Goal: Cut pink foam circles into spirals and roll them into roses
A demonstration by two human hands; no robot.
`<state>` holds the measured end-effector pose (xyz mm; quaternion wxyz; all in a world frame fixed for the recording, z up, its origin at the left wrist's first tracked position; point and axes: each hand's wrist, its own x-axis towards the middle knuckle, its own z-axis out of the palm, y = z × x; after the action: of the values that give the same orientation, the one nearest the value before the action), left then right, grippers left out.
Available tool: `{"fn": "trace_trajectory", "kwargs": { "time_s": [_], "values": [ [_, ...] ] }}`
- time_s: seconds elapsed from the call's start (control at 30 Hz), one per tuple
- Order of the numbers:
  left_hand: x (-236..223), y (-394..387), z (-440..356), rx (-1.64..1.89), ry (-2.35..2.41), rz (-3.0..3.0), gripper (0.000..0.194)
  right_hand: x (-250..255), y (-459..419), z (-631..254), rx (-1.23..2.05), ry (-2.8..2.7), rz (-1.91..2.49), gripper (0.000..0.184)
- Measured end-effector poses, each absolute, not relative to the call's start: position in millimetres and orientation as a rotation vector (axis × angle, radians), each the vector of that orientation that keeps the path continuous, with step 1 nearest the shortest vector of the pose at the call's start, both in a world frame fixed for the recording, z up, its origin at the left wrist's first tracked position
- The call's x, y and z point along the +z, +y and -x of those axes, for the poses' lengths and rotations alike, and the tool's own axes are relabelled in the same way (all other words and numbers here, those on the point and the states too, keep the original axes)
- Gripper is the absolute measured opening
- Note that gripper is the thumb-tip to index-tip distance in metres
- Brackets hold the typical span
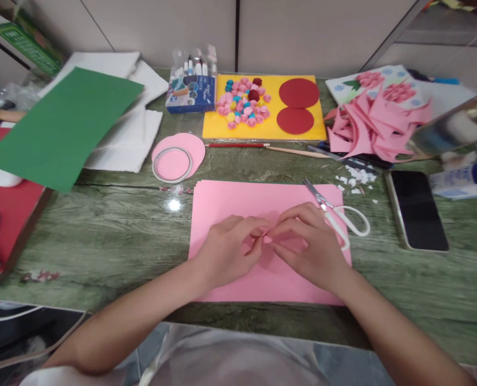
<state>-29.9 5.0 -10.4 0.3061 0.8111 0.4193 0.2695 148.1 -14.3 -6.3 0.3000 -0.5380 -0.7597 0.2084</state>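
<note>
A small piece of pink paper (266, 238), rolled or folded, is pinched between the fingertips of my left hand (230, 247). My right hand (315, 247) meets it from the other side, with fingertips closed on its right end. Much of the piece is hidden by the fingers. Both hands are over a stack of pink paper sheets (226, 201). White-handled scissors (335, 212) rest on the stack's right side, just beyond my right hand, with one handle loop over the edge.
Behind lies a yellow pack (270, 131) bearing rolled paper flowers (244, 102) and red circles (298, 93). Pink circles with a ring (172, 164), a marker box (192, 94) and green paper (69, 128) are left; pink scraps (375, 126) and a phone (418, 210) right.
</note>
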Motion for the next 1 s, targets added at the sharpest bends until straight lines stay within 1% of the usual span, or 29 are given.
{"fn": "trace_trajectory", "kwargs": {
  "time_s": [0.13, 0.3, 0.47, 0.53, 0.63, 0.8, 1.0],
  "values": [
    [-9.6, 5.5, 30.1, 0.682, 1.084, -2.088, 0.022, -5.5, -12.9, -147.9, 0.575, -1.993, 1.457, 0.015],
    [-7.5, 7.6, 31.6, 0.657, 1.025, -1.854, 0.024, -7.2, -10.8, -153.2, 0.763, -2.037, 1.427, 0.016],
    [-5.3, 10.0, 33.0, 0.611, 0.914, -1.643, 0.027, -6.0, -9.3, -156.3, 1.006, -2.025, 1.375, 0.010],
    [-5.6, 9.8, 32.3, 0.602, 0.883, -1.580, 0.028, -4.4, -9.8, -155.7, 1.102, -1.988, 1.376, 0.010],
    [-7.5, 8.7, 29.8, 0.588, 0.876, -1.486, 0.024, -2.6, -11.5, -154.3, 1.228, -1.939, 1.386, 0.011],
    [-13.1, 8.9, 26.5, 0.634, 0.923, -1.244, 0.025, -3.3, -11.7, -153.1, 1.303, -1.819, 1.413, 0.013],
    [-18.1, 12.7, 26.7, 0.726, 0.838, -0.927, 0.025, -8.0, -6.8, -156.0, 1.497, -1.552, 1.372, 0.021]
  ]
}}
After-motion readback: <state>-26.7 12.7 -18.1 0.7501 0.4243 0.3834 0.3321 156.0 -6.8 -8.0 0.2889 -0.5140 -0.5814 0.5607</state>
